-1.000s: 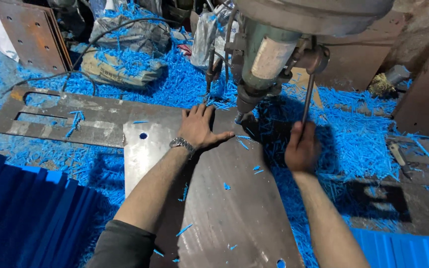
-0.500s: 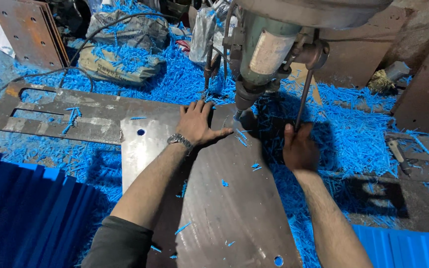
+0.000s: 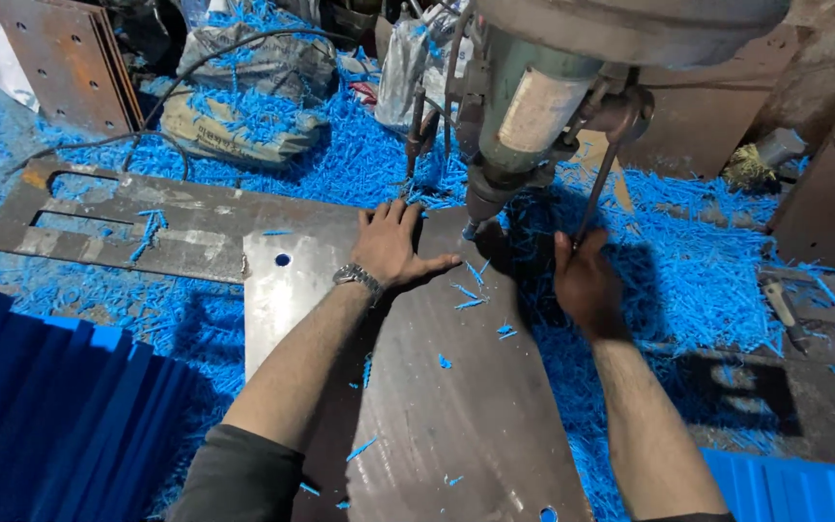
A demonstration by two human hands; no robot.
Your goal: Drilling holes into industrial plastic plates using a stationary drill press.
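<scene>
Drilling looks to be the step in hand: left hand (image 3: 393,246) lies spread flat on the plate (image 3: 417,387) under the drill (image 3: 514,126), right hand (image 3: 584,282) gripping the lever (image 3: 596,193). Next move likely calls for steady pressure and a firm plate.

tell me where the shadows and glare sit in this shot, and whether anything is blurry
Head view: sharp throughout; pale glare on the steel plate beside the left hand; dark shadow under the drill head around the right hand, another on the floor to the right.
</scene>
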